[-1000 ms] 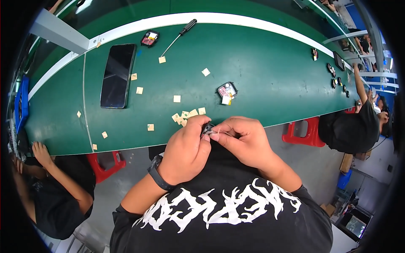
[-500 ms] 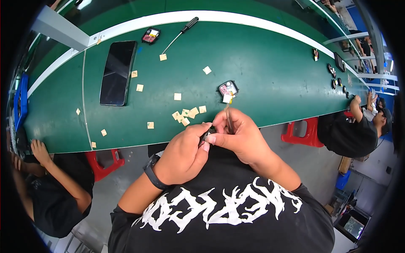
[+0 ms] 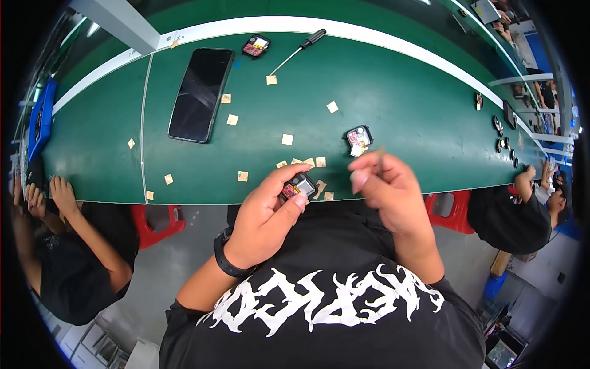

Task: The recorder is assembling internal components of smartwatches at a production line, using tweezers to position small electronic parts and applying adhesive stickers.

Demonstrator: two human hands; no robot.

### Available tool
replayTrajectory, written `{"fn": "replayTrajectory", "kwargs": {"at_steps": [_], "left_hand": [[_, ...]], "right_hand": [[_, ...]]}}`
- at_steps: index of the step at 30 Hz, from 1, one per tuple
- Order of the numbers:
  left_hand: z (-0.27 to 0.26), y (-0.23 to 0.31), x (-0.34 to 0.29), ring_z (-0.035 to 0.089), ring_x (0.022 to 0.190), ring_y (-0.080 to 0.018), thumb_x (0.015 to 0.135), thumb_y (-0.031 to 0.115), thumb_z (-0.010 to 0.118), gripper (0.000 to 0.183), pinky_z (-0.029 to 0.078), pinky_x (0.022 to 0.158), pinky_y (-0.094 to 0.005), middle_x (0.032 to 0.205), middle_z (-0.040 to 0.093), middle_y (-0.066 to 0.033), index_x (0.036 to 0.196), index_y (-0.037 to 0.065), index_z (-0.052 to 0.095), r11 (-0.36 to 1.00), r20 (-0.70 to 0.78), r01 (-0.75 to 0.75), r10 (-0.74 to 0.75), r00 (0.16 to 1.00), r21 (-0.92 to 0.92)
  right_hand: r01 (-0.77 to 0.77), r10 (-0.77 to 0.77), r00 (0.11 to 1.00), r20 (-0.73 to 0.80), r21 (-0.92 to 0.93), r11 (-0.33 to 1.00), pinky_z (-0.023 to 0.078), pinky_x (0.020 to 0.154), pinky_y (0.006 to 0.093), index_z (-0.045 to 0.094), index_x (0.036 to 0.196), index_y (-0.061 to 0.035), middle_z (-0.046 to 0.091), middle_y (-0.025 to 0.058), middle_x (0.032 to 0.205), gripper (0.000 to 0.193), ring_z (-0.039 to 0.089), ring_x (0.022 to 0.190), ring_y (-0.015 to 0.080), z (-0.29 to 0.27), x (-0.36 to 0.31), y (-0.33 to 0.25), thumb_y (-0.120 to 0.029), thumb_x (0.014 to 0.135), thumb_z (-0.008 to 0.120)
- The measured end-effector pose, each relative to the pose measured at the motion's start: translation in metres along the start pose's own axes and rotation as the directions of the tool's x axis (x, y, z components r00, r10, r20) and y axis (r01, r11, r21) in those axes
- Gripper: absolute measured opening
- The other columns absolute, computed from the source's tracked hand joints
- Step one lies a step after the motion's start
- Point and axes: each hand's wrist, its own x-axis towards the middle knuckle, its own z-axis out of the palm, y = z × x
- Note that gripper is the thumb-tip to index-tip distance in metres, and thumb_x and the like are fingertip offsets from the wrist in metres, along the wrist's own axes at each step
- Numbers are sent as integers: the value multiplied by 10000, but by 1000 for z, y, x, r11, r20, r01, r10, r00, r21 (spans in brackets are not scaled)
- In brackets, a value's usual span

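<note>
My left hand (image 3: 265, 206) is closed around a small open black device housing (image 3: 299, 187), gripping its edges between thumb and fingers. The inside of the housing faces up, with a red circuit board and a silvery part. To its right, apart from it, my right hand (image 3: 387, 187) is raised at the table's front edge, its fingers pinched and slightly smeared by motion. A thin metal tool, apparently tweezers (image 3: 382, 150), pokes up blurred from those fingers. Beyond that hand lies a second open housing (image 3: 359, 139) with a white square piece at its lower edge.
Small beige square pads (image 3: 287, 139) are scattered over the green table (image 3: 430, 135). A black phone (image 3: 201, 95), a screwdriver (image 3: 299, 51) and another open housing (image 3: 255, 45) lie farther back. Co-workers sit on both sides, with red stools (image 3: 450, 212) nearby.
My right hand has drawn away from the housing in my left hand and moved right. That housing now shows its inside. The whole view has shifted, moving the table items rightward in the picture.
</note>
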Motion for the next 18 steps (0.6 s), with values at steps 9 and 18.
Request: {"fn": "replayTrajectory", "kwargs": {"at_steps": [9, 18], "left_hand": [[-35, 10, -8, 465, 634, -41, 1017, 52, 562, 444, 387, 555, -190, 896, 586, -33, 1451, -25, 506, 977, -207, -128, 162, 965, 169], [-35, 34, -26, 517, 684, -63, 975, -8, 516, 473, 446, 614, -224, 915, 598, -29, 1448, -20, 527, 956, -194, -121, 176, 965, 266]], "right_hand": [[166, -537, 834, -129, -869, 467, 514, 721, 343, 595, 1304, -23, 583, 98, 1048, 601, 606, 824, 234, -8, 26, 16, -229, 804, 858], [99, -571, 814, -109, -942, 321, 552, 741, 394, 602, 1291, -33, 592, 122, 1084, 564, 672, 869, 293, 3, 38, 22, -279, 833, 820]]}}
